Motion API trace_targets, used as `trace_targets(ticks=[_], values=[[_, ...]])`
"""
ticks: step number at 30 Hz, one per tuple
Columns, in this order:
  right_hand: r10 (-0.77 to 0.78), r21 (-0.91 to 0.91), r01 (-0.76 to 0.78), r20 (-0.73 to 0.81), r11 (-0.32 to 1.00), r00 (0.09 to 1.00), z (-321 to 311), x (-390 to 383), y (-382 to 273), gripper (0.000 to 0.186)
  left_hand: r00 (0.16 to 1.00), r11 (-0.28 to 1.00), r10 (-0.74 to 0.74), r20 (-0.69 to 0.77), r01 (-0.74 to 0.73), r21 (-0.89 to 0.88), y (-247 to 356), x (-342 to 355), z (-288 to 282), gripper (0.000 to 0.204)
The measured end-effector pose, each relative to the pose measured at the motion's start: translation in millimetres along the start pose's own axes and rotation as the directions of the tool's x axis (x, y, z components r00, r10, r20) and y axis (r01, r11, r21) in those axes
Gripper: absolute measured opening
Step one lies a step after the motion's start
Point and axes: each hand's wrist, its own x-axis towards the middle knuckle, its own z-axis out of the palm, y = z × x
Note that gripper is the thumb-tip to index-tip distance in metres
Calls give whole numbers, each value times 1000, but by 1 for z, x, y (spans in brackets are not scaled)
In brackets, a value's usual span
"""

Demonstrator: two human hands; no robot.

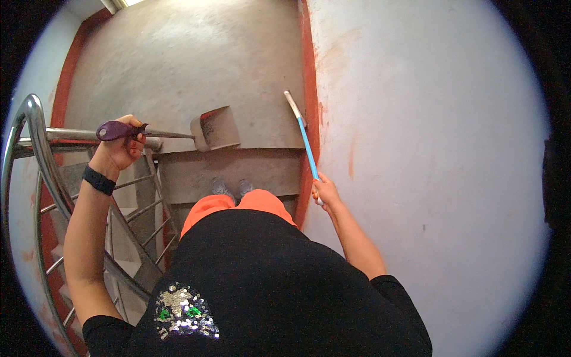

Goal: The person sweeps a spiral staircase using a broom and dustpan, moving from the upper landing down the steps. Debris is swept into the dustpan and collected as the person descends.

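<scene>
My left hand point(125, 147) is closed around the dark purple grip of a long-handled dustpan point(221, 130). The pan, greyish with some red at its back edge, is at the edge of the concrete landing point(178, 71). A blue handle runs up from my right hand point(324, 191), whose fingers are wrapped round its lower end; it looks like a broom point(307, 149). Its narrow pale far end is close to the red-painted base of the right wall. Bristles cannot be made out.
Concrete steps point(238, 169) drop from the landing toward me, with my feet on one of them. At left, a metal stair railing point(37, 134) curves beside my left arm, and lower steps show through its bars. A pale wall point(428, 149) rises on the right.
</scene>
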Motion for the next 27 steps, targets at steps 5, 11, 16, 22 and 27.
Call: trace_targets(ticks=[5, 11, 16, 22, 27], values=[[79, 419, -132, 143, 898, 987, -15, -19, 7, 47, 997, 996, -67, 40, 69, -52, 0, 5, -7, 19], [-16, 189, 7, 44, 982, 999, -21, -33, 11, 44, 998, 999, 50, -39, -49, 13, 5, 6, -4, 16], [28, 200, -55, 136, 978, 990, 16, -18, 18, 45, 993, 999, 35, -116, -34, 14, 7, 9, 11, 17], [197, 107, -248, 347, 963, 917, 43, -45, -8, 51, 991, 999, 15, -135, -20, -37, 0, 5, 14, 22], [79, -44, -67, 399, 997, 914, 22, -44, -24, 47, 980, 996, 72, -183, -79, -31, -11, -6, 17, 19]])
